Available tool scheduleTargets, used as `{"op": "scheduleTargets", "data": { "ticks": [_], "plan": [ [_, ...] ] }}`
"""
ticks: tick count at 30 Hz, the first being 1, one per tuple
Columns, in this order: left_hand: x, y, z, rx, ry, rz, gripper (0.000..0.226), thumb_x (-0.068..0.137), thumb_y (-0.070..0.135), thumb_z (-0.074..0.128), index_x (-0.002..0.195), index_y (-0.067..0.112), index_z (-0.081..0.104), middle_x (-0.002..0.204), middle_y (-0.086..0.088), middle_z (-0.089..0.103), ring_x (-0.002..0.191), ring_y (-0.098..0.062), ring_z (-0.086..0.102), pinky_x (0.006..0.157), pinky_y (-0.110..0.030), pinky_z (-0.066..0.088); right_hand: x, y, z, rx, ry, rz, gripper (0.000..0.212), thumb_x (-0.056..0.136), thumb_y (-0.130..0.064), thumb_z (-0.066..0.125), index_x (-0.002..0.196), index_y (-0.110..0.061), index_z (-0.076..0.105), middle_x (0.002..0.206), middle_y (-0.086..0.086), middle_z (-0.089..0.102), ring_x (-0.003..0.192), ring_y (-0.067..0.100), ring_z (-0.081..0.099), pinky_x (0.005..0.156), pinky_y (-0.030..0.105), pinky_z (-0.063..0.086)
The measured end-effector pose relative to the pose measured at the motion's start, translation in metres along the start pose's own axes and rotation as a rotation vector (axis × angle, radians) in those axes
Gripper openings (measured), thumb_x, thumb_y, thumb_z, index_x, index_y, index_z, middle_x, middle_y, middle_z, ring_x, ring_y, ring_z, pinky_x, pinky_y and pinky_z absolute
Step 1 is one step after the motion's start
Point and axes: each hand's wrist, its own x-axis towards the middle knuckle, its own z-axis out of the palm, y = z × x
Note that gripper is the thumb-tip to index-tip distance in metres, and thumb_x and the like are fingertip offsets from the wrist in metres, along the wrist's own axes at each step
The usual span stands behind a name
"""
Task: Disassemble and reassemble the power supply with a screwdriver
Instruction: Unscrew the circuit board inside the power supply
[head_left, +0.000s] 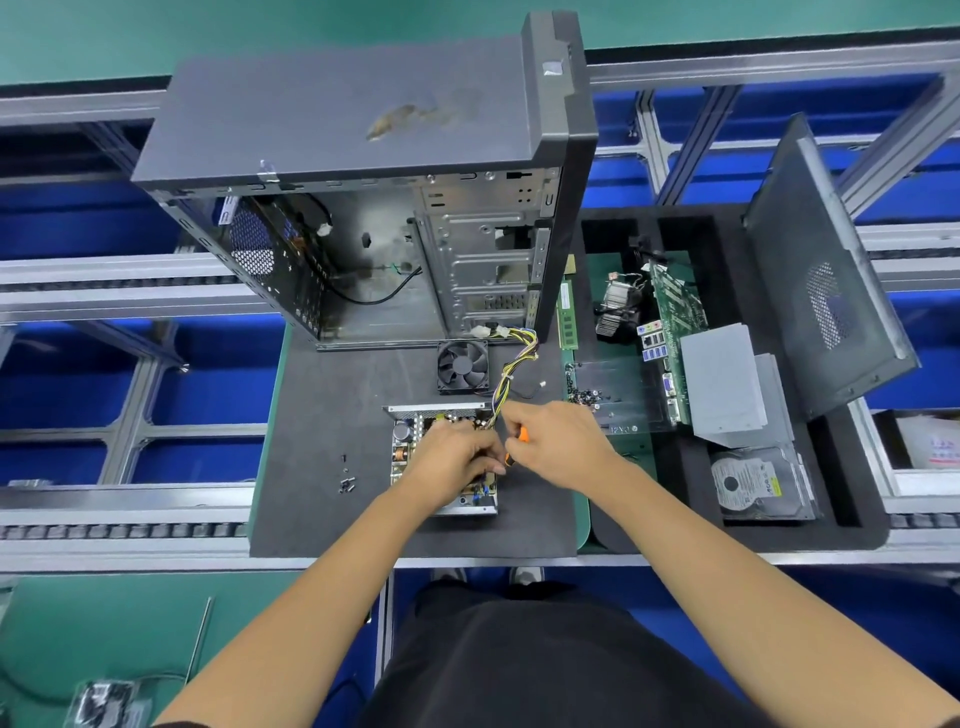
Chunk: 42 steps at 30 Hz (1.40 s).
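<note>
Open PC case stood at far side of the dark mat on the desk, side panel off, blocking view of what lay behind it. A loose fan sat just in front of the case, w/ a multicoloured wire bundle running from the case's near right corner down to the power supply. Small screws lay on the mat left of the PSU. To the right, a foam tray held a motherboard, heatsink, RAM stick, grey metal cover and hard drive; the case side panel leaned at the tray's far right.

Left hand lay on top of the PSU's exposed board, fingers curled; whether its grip held anything, can't tell. Right hand had its grip closed round an orange-handled screwdriver, tip hidden between the two hands.

PSU sat near-centre on the mat, lid off, capacitors and coil showing at its left side, metal rim visible at far and near edges.
</note>
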Motion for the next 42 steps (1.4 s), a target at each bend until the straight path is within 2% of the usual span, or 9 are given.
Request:
{"op": "scheduleTargets", "data": {
  "ticks": [6, 12, 16, 19, 28, 32, 36, 39, 42],
  "plan": [
    [-0.002, -0.001, 0.002, -0.013, 0.014, 0.016, 0.015, 0.085, 0.036, 0.077, 0.086, 0.022, 0.073, 0.063, 0.022, 0.038, 0.074, -0.007, 0.042, 0.075, -0.028, 0.023, 0.003, -0.005, -0.003, -0.067, -0.021, -0.077, 0.011, 0.080, -0.033, 0.051, 0.080, -0.029, 0.042, 0.053, -0.008, 0.038, 0.064, 0.025, 0.046, 0.057, 0.033, 0.027],
    [-0.004, -0.005, 0.004, 0.014, 0.028, 0.034, 0.018, 0.084, 0.039, 0.078, 0.085, 0.022, 0.072, 0.067, 0.020, 0.039, 0.074, -0.016, 0.052, 0.074, -0.029, 0.026, 0.003, -0.006, -0.001, -0.093, -0.029, -0.092, 0.010, 0.082, -0.034, 0.051, 0.082, -0.028, 0.043, 0.054, -0.007, 0.037, 0.065, 0.026, 0.044, 0.059, 0.034, 0.028],
    [-0.004, -0.006, 0.006, 0.003, 0.040, 0.037, 0.017, 0.084, 0.037, 0.078, 0.081, 0.024, 0.069, 0.064, 0.025, 0.036, 0.073, -0.015, 0.052, 0.073, -0.030, 0.027, 0.004, -0.008, 0.001, -0.087, -0.022, -0.091, 0.010, 0.082, -0.035, 0.051, 0.081, -0.028, 0.043, 0.055, -0.007, 0.040, 0.065, 0.026, 0.046, 0.058, 0.034, 0.027],
    [-0.003, -0.008, 0.008, 0.013, 0.037, 0.033, 0.018, 0.084, 0.037, 0.079, 0.082, 0.022, 0.070, 0.067, 0.020, 0.041, 0.073, -0.011, 0.046, 0.073, -0.030, 0.028, 0.005, -0.009, 0.001, -0.093, -0.020, -0.106, 0.010, 0.083, -0.035, 0.052, 0.082, -0.027, 0.046, 0.057, -0.006, 0.043, 0.065, 0.026, 0.048, 0.059, 0.033, 0.028],
    [-0.003, -0.011, 0.010, 0.045, 0.029, 0.012, 0.020, 0.086, 0.037, 0.076, 0.086, 0.018, 0.069, 0.077, 0.001, 0.063, 0.082, -0.024, 0.057, 0.076, -0.035, 0.033, 0.005, -0.014, 0.001, -0.117, -0.020, -0.140, 0.015, 0.083, -0.033, 0.055, 0.081, -0.027, 0.042, 0.056, -0.008, 0.038, 0.065, 0.025, 0.044, 0.058, 0.034, 0.025],
    [-0.006, -0.013, 0.011, -0.017, 0.042, 0.030, 0.015, 0.082, 0.031, 0.080, 0.088, 0.025, 0.067, 0.078, 0.005, 0.064, 0.083, -0.022, 0.055, 0.076, -0.035, 0.032, 0.006, -0.018, 0.003, -0.115, -0.051, -0.110, 0.013, 0.084, -0.032, 0.050, 0.083, -0.028, 0.039, 0.063, -0.006, 0.045, 0.067, 0.029, 0.044, 0.057, 0.035, 0.028],
    [-0.008, -0.013, 0.014, 0.003, 0.083, 0.037, 0.017, 0.083, 0.040, 0.073, 0.089, 0.026, 0.067, 0.074, 0.002, 0.061, 0.079, -0.023, 0.052, 0.072, -0.034, 0.026, 0.007, -0.021, 0.001, -0.081, -0.098, -0.061, 0.012, 0.082, -0.032, 0.052, 0.085, -0.027, 0.042, 0.072, -0.002, 0.054, 0.070, 0.031, 0.049, 0.060, 0.037, 0.037],
    [-0.009, -0.012, 0.014, 0.016, 0.103, 0.056, 0.032, 0.081, 0.050, 0.053, 0.082, 0.021, 0.066, 0.072, 0.002, 0.061, 0.077, -0.023, 0.052, 0.070, -0.032, 0.025, 0.007, -0.023, -0.009, -0.144, -0.156, -0.123, 0.025, 0.081, -0.038, 0.057, 0.090, -0.026, 0.037, 0.067, -0.006, 0.048, 0.070, 0.029, 0.050, 0.060, 0.036, 0.039],
    [-0.008, -0.013, 0.015, 0.024, 0.100, 0.048, 0.027, 0.080, 0.044, 0.062, 0.080, 0.017, 0.066, 0.076, 0.000, 0.063, 0.078, -0.024, 0.057, 0.071, -0.033, 0.032, 0.009, -0.025, -0.019, -0.255, -0.159, -0.232, 0.034, 0.083, -0.038, 0.059, 0.102, -0.025, 0.034, 0.074, -0.007, 0.046, 0.069, 0.026, 0.045, 0.059, 0.035, 0.033]
  ]
}}
